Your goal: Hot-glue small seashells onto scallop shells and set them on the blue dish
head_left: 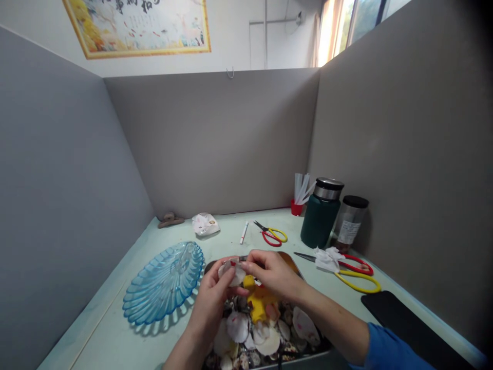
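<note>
Above a tray (pixel 289 261) heaped with seashells, my left hand (pixel 215 293) holds a whitish shell (pixel 238 276) that has a small red mark on it. My right hand (pixel 271 270) is closed in a pinch at the shell's upper right edge; whatever lies between its fingertips is hidden. Below my hands a yellow figure-like object (pixel 257 306) lies among the shells. Pale flat shells (pixel 238 327) and smaller speckled ones fill the near part of the tray.
To the left stands a blue scalloped glass dish (pixel 162 288). Behind are a white packet (pixel 205 225), a white marker (pixel 244 233) and small scissors (pixel 271 234). At right are larger scissors (pixel 356 275) with tissue, a green thermos (pixel 321 216), a jar (pixel 350 223) and a black mat (pixel 408 324).
</note>
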### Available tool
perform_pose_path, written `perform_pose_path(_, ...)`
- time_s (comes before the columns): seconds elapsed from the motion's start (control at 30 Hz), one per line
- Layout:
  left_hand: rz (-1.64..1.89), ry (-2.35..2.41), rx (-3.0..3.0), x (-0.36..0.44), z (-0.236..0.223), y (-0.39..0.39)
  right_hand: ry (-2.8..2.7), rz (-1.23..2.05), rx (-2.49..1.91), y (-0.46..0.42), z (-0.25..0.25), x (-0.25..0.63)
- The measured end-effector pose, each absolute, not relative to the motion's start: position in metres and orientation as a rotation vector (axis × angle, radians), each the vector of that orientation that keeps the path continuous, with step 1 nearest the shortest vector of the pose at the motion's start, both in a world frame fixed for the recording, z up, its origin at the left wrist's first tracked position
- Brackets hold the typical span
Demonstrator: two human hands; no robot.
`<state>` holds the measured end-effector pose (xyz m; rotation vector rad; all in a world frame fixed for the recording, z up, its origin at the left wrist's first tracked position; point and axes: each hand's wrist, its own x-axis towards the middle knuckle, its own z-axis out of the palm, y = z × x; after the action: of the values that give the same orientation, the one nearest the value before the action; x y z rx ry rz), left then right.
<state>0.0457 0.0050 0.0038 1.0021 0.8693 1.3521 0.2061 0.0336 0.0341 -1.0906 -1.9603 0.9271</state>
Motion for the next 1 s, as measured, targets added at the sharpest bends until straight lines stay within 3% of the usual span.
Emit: perform_pose_path(1.0,1.334,0.974,1.214,0.0465,0.0051,0.0044,-1.919,0.905,-1.101,0.0305,0.0374,0.2051)
